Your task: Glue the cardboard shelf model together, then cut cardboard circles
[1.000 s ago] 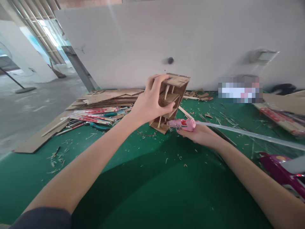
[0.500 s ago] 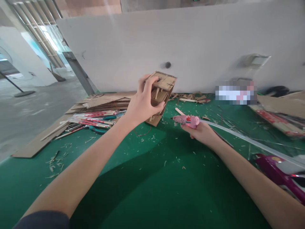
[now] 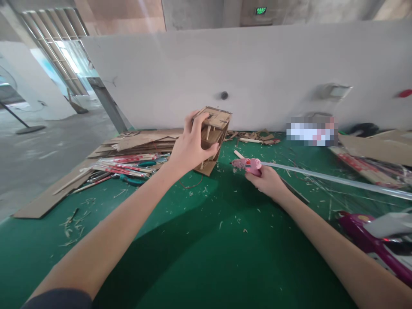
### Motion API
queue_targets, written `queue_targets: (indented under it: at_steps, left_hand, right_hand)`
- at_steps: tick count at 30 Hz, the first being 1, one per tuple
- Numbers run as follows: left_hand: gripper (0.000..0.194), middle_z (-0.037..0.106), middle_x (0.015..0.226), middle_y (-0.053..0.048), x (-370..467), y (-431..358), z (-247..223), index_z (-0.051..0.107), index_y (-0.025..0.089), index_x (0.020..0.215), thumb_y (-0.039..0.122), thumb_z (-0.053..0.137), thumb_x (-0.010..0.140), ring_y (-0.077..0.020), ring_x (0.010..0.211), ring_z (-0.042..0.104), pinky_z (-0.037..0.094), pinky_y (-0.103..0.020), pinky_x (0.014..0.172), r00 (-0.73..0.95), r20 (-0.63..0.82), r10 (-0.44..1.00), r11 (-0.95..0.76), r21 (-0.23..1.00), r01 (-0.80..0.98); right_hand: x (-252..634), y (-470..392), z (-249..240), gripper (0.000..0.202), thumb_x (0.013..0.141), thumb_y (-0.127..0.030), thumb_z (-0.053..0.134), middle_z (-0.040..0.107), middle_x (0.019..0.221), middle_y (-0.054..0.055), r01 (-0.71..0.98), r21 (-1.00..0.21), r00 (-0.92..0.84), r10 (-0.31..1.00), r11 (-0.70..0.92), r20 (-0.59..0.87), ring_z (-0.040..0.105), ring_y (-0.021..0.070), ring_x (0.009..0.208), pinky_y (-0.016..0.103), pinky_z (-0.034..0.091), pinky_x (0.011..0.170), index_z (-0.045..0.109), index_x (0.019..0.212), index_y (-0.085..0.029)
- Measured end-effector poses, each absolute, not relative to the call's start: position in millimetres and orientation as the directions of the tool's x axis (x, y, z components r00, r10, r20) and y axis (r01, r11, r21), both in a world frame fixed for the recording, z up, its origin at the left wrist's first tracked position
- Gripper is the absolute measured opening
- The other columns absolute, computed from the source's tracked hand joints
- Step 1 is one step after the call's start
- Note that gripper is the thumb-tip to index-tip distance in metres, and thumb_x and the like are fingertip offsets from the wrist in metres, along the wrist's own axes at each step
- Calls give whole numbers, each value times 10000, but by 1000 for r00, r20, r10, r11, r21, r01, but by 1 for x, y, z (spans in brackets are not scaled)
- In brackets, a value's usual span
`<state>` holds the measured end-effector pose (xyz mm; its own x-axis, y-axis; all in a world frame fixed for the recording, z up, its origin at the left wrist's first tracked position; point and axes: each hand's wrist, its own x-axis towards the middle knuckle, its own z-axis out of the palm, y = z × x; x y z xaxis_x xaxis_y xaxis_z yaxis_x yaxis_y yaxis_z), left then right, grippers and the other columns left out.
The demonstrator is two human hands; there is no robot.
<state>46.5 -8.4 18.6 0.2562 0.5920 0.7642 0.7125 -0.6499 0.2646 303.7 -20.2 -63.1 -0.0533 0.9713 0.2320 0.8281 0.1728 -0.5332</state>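
My left hand (image 3: 193, 143) grips a small cardboard box structure (image 3: 217, 118) with its fingers over the top panel and its thumb at the open side. Short wooden sticks stand inside the structure, which is tilted above the green table (image 3: 206, 240). In my right hand (image 3: 268, 182) is a pink hot glue gun (image 3: 247, 164), its nozzle pointing left toward the box but apart from it. A long translucent glue stick (image 3: 325, 174) runs out of its back to the right. A thin red wire (image 3: 193, 186) lies below the box.
Packs of sticks (image 3: 124, 167) and teal-handled scissors (image 3: 131, 180) lie left beside cardboard sheets (image 3: 138, 139). Cardboard scraps (image 3: 257, 136) sit along the white board (image 3: 180, 77). A purple device (image 3: 370, 240) stands at right. Shavings are scattered about.
The camera view has tilted up slightly, bringing an exit sign into sight. Both hands keep their holds on the box and the glue gun, with little movement relative to the table.
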Motion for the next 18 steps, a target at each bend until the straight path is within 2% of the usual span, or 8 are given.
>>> queue_targets:
  at_steps: [4,7,11,14,18]
  left_hand:
    - [775,294,1461,-165,40,0,15,197,259,1429,282,663,809,-385,1337,389,394,-557,1076,230,760,608,-649,308,696]
    - [810,288,1463,-185,36,7,13,136,244,1451,295,650,827,-381,1378,318,334,-577,1106,213,769,603,-653,321,686]
    - [877,275,1480,-184,34,14,11,85,236,1464,279,669,811,-365,1409,258,235,-573,1156,223,798,560,-683,293,669]
    - [924,236,1510,-181,33,16,11,54,232,1476,280,681,799,-373,1425,220,206,-567,1170,228,799,557,-697,299,652]
    - [946,197,1543,-170,27,23,8,39,231,1482,325,685,799,-366,1441,188,197,-555,1176,238,790,565,-723,335,604]
  right_hand:
    - [301,-7,-60,284,804,-407,522,544,517,23,832,-522,-76,972,185,224,552,183,529,273,381,524,491,605,-207]
    - [299,7,-58,312,841,-435,505,571,564,37,828,-512,-124,965,228,229,571,194,565,277,400,550,530,646,-193]
    - [297,27,-59,333,921,-408,406,670,784,67,815,-502,-173,949,288,264,627,211,729,279,456,660,630,910,-162]
    - [296,41,-63,360,961,-372,335,693,935,77,828,-478,-175,945,294,278,640,213,858,284,468,749,616,1072,-176]
    - [296,54,-64,393,952,-424,357,688,875,117,881,-425,-116,967,206,229,654,252,819,314,471,717,631,999,-147]
